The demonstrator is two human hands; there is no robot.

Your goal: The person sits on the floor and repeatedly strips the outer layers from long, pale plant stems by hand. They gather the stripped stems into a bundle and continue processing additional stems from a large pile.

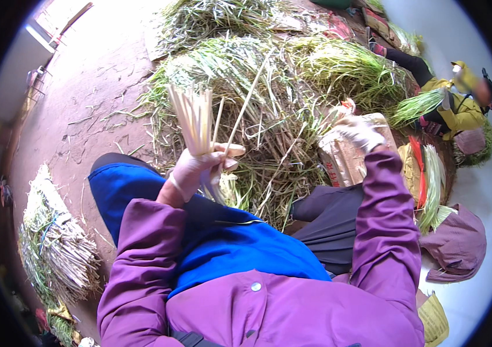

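Observation:
My left hand [191,169], in a thin pale glove, grips an upright bundle of pale plant stalks [193,119] above my blue-covered lap. Two thinner stalks lean apart from the bundle, and the longer one [249,97] passes by my thumb and fingers. Off to the right, my right hand [361,133] is a gloved blur in front of a cardboard box [346,158] that bears red writing. Whether its fingers hold anything cannot be made out. Between my hands spreads a heap of loose green and brown stalks [267,130].
A person in a yellow jacket [463,112] sits at the right with a green bunch [419,106]. More cut grass-like stalks [341,69] cover the floor ahead. A tied stalk bundle [66,251] lies at my left. Pale strands [432,182] and red strips [418,169] lie beyond the box.

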